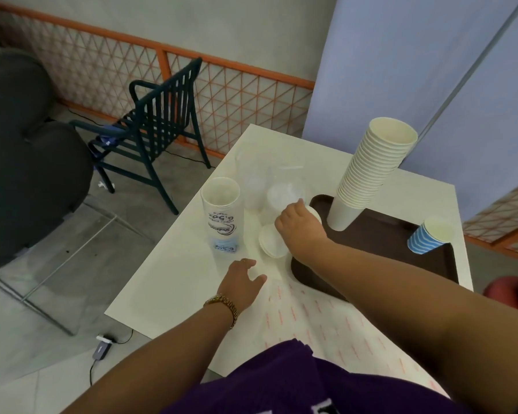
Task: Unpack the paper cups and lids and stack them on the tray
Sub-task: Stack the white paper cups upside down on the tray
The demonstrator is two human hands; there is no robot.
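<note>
Centrally, one white table [168, 282] carries one brown tray [383, 234] at 3 o'clock, holding one tall stack of white paper cups [368, 177] and one blue striped cup [429, 236]. At 9 o'clock, one plastic sleeve of cups [222, 213], marked "6.5oz", stands upright. Right hand [301, 227] grips white lids [271, 242] beside the tray; left hand [241, 279] rests spread, fingers relaxed.

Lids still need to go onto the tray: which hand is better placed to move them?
The right hand. It already reaches over the white lids lying beside the brown tray, fingers curled at one. The left hand rests on the table, nearer the person and farther from the tray.
</note>
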